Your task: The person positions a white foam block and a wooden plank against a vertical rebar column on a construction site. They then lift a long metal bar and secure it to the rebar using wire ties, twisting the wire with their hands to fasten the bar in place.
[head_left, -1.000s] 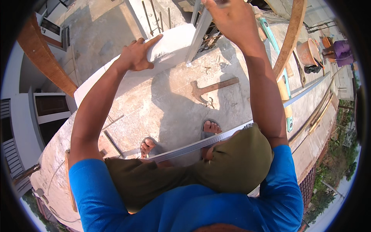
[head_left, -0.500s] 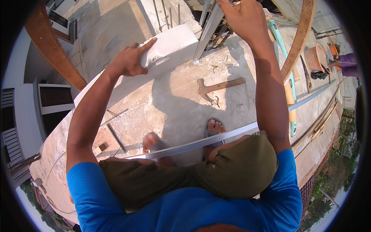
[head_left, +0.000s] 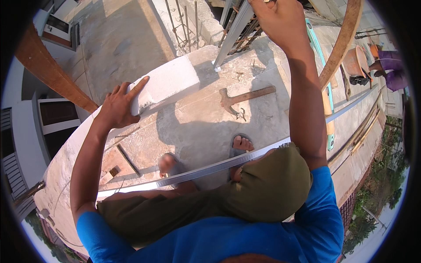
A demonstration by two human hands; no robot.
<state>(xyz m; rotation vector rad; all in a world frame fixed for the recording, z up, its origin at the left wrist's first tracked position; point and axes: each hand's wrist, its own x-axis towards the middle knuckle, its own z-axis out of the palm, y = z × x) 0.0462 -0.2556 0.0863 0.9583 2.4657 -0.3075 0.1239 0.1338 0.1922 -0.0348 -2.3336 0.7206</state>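
Observation:
My left hand [head_left: 119, 105] grips the near end of a white concrete block [head_left: 169, 81], thumb on its side and index finger stretched along its top. The block lies on the rough concrete slab at the left. At the top edge, my right hand [head_left: 280, 19] is closed around a light metal profile [head_left: 234, 33], which leans with its lower end on the slab; part of the fingers is out of view. A claw hammer [head_left: 252, 95] with a wooden handle rests between my arms, beside a few bent nails.
A long metal channel [head_left: 219, 165] crosses in front of my feet. Rusty rebar [head_left: 186, 26] sticks up beyond the block. On the right are a teal spirit level [head_left: 331, 131], a curved wooden post [head_left: 342, 44], an orange bucket [head_left: 356, 61] and a person in purple [head_left: 392, 72].
My left hand has drawn the white block left and toward me, away from the foot of the metal profile. My right hand has stayed nearly in place on the profile.

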